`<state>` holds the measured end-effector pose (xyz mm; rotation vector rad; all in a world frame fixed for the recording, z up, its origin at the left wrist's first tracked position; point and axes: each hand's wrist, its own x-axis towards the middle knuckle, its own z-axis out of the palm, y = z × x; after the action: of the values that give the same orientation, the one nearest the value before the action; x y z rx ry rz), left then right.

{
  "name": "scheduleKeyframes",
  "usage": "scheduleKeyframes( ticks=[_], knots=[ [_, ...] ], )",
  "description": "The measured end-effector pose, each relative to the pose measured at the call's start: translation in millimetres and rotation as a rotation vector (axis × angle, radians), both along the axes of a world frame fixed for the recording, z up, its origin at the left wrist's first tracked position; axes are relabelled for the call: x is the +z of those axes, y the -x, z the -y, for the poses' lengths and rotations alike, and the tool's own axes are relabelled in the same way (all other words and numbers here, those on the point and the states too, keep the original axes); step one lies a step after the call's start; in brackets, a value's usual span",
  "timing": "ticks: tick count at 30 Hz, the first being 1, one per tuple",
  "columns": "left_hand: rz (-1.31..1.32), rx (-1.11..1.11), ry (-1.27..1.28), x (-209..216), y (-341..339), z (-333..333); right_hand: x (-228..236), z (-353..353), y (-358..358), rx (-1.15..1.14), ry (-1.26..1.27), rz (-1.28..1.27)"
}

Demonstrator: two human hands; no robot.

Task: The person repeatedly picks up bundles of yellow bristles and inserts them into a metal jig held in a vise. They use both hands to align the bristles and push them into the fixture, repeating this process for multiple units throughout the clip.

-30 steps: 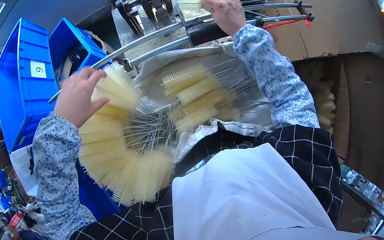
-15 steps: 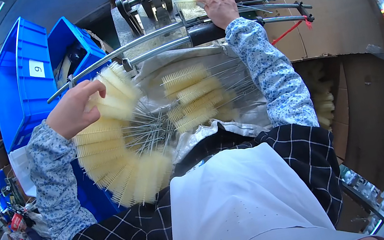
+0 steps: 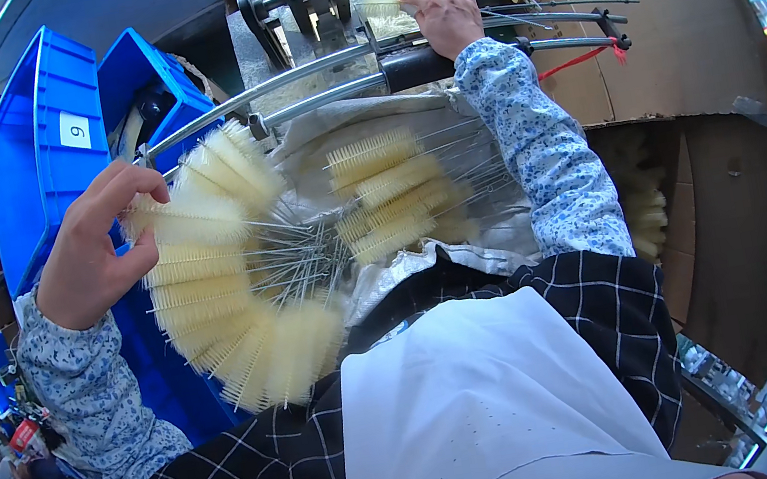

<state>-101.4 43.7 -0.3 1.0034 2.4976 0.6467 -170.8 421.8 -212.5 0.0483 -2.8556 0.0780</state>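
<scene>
Over metal rails (image 3: 325,100), right hand (image 3: 450,15) tight on brush (image 3: 382,4); left hand (image 3: 91,250), grip unclear, by fanned brushes (image 3: 204,298).

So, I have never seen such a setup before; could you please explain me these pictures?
All the pictures come from one fisheye camera worn on the head, looking down, so straight edges look bent. No robot is here; the work is bare-handed. The right hand holds a pale brush beside a metal device. The left hand is partly open at the fanned brushes; whether it touches one is unclear. More brushes lie on a whitish sheet. Blue bins stand at left.
</scene>
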Motion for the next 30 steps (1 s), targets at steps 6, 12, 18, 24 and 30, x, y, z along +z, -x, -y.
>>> scheduleKeyframes(
  ticks=[6,12,18,24,30],
  knots=[
    [0.011,-0.006,0.023,-2.1,-2.5,-3.0,-4.1,-1.3,3.3,0.024,0.049,0.03],
    [0.034,-0.023,0.024,-2.3,0.2,-15.8,-15.7,-10.8,32.8,0.076,-0.036,0.112],
    [0.005,-0.035,-0.005,1.1,-3.7,-17.3,-14.0,-22.3,24.3,0.028,-0.124,0.032],
    [-0.007,-0.029,-0.031,-0.5,0.6,-15.1,-24.8,-58.7,0.8,-0.181,0.084,-0.021],
    [-0.027,-0.054,-0.033,3.4,1.1,-17.0,-25.9,-39.3,4.3,-0.12,0.212,-0.055]
  ],
)
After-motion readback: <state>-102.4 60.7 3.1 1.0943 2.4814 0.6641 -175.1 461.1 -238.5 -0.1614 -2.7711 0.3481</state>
